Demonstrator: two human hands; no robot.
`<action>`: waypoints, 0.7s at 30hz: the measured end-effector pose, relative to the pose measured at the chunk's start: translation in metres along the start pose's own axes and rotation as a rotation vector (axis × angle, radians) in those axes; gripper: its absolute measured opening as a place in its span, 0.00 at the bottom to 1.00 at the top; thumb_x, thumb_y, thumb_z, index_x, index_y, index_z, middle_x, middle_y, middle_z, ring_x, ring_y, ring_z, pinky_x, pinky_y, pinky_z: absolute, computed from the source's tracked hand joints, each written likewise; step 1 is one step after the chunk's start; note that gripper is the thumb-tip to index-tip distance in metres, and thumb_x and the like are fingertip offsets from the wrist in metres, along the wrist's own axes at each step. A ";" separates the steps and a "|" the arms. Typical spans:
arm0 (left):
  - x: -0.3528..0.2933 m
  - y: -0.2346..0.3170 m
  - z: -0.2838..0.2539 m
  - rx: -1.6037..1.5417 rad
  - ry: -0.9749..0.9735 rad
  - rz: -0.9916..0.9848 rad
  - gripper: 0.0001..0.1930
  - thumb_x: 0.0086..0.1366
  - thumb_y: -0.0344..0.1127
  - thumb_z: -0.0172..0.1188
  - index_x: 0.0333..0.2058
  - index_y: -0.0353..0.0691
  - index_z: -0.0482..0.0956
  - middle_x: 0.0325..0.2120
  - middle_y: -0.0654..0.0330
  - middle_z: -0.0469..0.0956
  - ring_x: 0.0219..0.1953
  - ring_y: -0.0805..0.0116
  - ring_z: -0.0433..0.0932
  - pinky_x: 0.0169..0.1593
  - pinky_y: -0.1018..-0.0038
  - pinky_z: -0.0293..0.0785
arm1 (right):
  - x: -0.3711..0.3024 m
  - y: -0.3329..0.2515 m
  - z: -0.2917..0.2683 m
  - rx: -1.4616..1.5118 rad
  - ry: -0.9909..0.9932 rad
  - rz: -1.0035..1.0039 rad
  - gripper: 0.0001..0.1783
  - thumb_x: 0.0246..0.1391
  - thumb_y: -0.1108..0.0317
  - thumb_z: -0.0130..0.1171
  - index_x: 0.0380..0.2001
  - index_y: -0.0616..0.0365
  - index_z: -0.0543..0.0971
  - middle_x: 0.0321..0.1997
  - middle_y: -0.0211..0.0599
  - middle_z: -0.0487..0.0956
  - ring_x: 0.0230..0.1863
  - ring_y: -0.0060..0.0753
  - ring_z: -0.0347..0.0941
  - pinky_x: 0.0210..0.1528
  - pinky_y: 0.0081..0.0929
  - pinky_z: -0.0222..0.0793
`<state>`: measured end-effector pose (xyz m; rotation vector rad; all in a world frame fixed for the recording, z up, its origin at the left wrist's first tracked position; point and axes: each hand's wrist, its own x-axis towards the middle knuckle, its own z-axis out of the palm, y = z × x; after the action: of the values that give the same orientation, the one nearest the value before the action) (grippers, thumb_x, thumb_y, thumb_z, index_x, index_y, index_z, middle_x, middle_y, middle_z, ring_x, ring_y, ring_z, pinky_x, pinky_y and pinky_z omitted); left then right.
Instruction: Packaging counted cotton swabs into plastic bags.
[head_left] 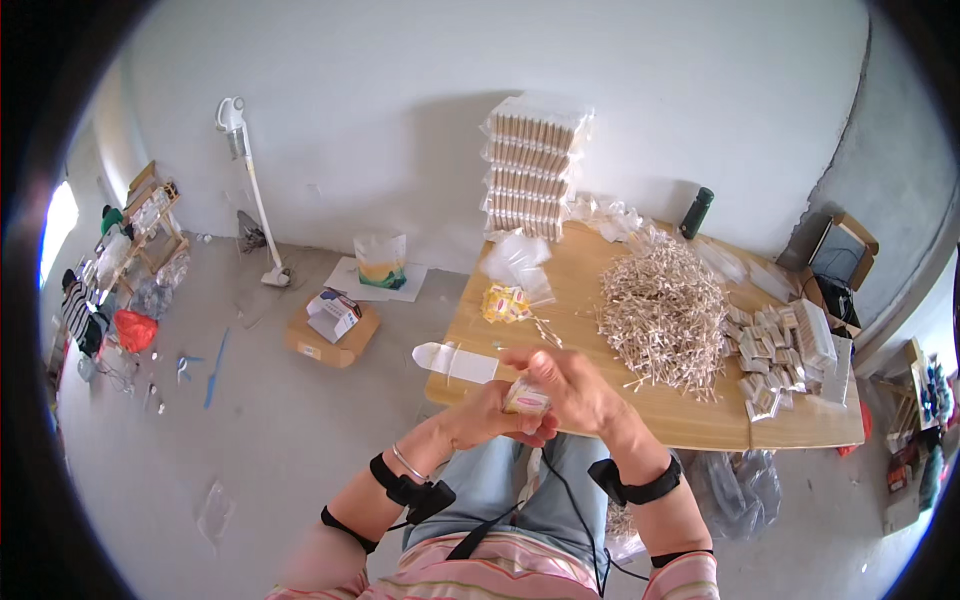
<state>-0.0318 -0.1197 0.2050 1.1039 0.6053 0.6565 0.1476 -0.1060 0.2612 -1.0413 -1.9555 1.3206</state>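
My left hand [488, 415] is closed around a small white packet with a yellow and pink label [527, 398], held at the table's near edge. Over the packet's right side bends my right hand [580, 392], its fingers apart and stretched to the left; whether they touch the packet is hard to tell. A long white card strip [460, 362] lies just left of the hands. Beyond them sit yellow printed labels [506, 303] and a few loose cotton swabs [547, 333]. A large heap of cotton swabs [665, 320] covers the middle of the wooden table [570, 270].
Tall stacked packs [535, 165] stand at the back, near clear plastic bags [518, 262] and a dark green bottle [697, 212]. Several small filled packets [775, 350] lie to the right beside an open carton [838, 265]. On the floor are a cardboard box [335, 335] and a stick vacuum [255, 190].
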 end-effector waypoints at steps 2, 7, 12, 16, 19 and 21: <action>0.002 -0.004 -0.002 0.085 -0.015 0.032 0.16 0.61 0.34 0.64 0.46 0.36 0.75 0.38 0.58 0.79 0.43 0.65 0.80 0.47 0.68 0.80 | 0.000 0.007 0.012 -0.139 -0.002 -0.155 0.34 0.66 0.43 0.33 0.46 0.63 0.76 0.35 0.51 0.79 0.39 0.53 0.76 0.42 0.38 0.71; 0.003 -0.010 -0.001 0.110 -0.061 0.038 0.16 0.62 0.35 0.63 0.46 0.35 0.74 0.40 0.58 0.78 0.42 0.66 0.80 0.46 0.66 0.81 | -0.005 0.010 0.015 -0.149 -0.074 -0.153 0.35 0.67 0.44 0.31 0.50 0.65 0.76 0.38 0.48 0.80 0.41 0.43 0.77 0.46 0.33 0.70; -0.006 -0.006 -0.004 -0.080 -0.039 0.044 0.18 0.62 0.33 0.63 0.50 0.35 0.73 0.43 0.57 0.78 0.44 0.65 0.80 0.47 0.65 0.81 | -0.010 0.027 0.009 0.073 0.264 -0.314 0.16 0.60 0.63 0.53 0.45 0.61 0.79 0.39 0.45 0.81 0.41 0.45 0.78 0.42 0.35 0.72; -0.007 -0.008 -0.008 -0.069 0.002 0.143 0.19 0.62 0.31 0.62 0.51 0.36 0.73 0.45 0.56 0.78 0.45 0.64 0.80 0.47 0.64 0.81 | -0.025 0.033 0.019 -0.205 0.372 -0.504 0.17 0.48 0.80 0.61 0.44 0.61 0.79 0.45 0.44 0.79 0.43 0.42 0.76 0.45 0.33 0.73; -0.006 -0.006 -0.004 -0.061 0.044 0.202 0.16 0.63 0.28 0.60 0.50 0.35 0.73 0.43 0.57 0.78 0.43 0.65 0.80 0.47 0.65 0.81 | -0.029 0.028 0.024 -0.334 0.475 -0.527 0.17 0.45 0.78 0.64 0.41 0.58 0.80 0.42 0.41 0.78 0.41 0.45 0.75 0.43 0.35 0.73; -0.005 -0.007 -0.004 -0.023 0.031 0.240 0.14 0.62 0.28 0.61 0.47 0.35 0.74 0.40 0.59 0.78 0.41 0.66 0.80 0.46 0.67 0.81 | -0.028 0.026 0.025 -0.424 0.523 -0.562 0.17 0.44 0.77 0.65 0.41 0.56 0.81 0.41 0.40 0.78 0.41 0.45 0.74 0.42 0.35 0.73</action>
<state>-0.0362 -0.1230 0.1974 1.1564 0.4940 0.8866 0.1505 -0.1368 0.2273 -0.8126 -1.9327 0.2966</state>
